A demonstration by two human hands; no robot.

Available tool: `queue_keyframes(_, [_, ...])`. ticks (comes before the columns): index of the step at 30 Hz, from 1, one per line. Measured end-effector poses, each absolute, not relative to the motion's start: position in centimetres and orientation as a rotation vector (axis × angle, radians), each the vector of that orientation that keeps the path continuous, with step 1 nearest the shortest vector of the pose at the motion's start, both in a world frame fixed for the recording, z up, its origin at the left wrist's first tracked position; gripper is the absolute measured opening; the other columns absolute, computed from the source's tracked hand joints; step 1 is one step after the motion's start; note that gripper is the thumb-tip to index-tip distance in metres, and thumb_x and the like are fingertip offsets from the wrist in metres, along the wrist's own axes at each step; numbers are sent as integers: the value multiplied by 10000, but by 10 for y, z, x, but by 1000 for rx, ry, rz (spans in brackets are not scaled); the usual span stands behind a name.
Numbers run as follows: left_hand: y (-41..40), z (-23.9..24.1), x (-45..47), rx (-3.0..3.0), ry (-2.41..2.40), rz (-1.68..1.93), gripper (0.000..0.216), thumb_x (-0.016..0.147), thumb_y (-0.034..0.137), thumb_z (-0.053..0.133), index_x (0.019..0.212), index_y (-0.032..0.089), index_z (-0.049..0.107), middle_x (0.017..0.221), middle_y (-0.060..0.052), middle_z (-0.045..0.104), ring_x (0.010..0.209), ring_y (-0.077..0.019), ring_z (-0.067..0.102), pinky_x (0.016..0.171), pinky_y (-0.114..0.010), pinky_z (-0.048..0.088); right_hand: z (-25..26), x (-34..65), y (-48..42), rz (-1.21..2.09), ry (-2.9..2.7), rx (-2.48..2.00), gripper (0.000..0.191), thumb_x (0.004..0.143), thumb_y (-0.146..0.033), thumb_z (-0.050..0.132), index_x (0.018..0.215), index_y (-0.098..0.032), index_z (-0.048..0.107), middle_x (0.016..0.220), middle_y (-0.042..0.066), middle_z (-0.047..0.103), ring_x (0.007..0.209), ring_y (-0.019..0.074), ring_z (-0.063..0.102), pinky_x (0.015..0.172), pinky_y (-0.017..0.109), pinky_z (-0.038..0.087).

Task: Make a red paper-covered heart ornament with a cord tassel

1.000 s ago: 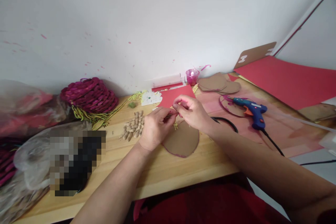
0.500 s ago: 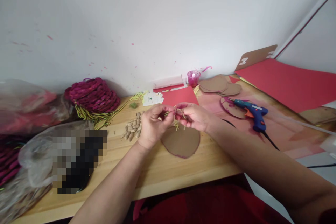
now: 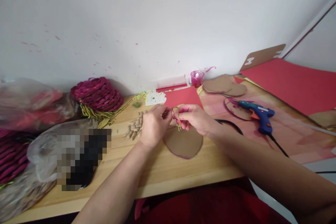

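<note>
Bare fingers of a person's left hand (image 3: 153,126) and right hand (image 3: 198,119) were pinched together on a thin yellow-green strand (image 3: 179,127), part of it looped between them and its loose ends hanging over the far edge of a rounded cardboard cutout (image 3: 185,143). Exactly where the left fingers gripped was hidden; pink stains marked the right fingers.

The cutout, edged in purple, lay flat on the wooden surface (image 3: 157,180). To its left, partly behind the left hand, was a heap of peanuts (image 3: 134,126). Farther left of the cutout sat a magenta bundle (image 3: 98,92) trailing yellow-green strings and several plastic bags (image 3: 43,157). Beyond the cutout lay red paper (image 3: 185,96) beside a white sheet (image 3: 153,98) bearing a green star, with a pink-stained cup (image 3: 196,78) behind, near the wall (image 3: 136,14). Right of the cutout, a blue glue gun (image 3: 262,113) rested with its nozzle over a pink-stained disc (image 3: 237,111); stacked cardboard shapes (image 3: 217,84) lay beyond the cutout, also toward the right.
</note>
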State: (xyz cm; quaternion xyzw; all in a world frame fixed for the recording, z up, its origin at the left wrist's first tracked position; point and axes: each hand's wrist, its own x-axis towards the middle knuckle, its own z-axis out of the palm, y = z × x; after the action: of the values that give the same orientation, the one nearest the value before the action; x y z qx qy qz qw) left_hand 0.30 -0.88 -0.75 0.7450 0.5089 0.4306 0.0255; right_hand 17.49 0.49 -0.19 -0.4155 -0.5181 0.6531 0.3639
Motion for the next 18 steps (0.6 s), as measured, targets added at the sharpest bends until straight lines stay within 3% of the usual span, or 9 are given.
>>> queue_keyframes(8, [-13,-4,6,2560,1476,985,172,826,73,594,697,164,664,699,-27,659,630,-137,576,595,-247,383,-4,181,7,856,-1813,-1178,107,856,-258,635,797,-185,685,703,10,666,615,132,550,565,259,394])
queue_keyframes(14, [-6,2,-2,1918,1246,919,108,773,208,642,708,157,711,596,10,639,502,-89,500,479,-189,349,-1,184,9,794,-1883,-1122,75,867,-221,625,834,-203,690,760,2,686,605,121,544,574,251,393])
queue_keyframes(18, [-4,3,-3,1833,1235,965,111,735,242,670,697,150,719,604,-1,653,490,-84,488,451,-179,336,1,185,8,804,-1862,-1114,83,868,-227,622,800,-198,660,726,-10,651,577,112,523,563,245,394])
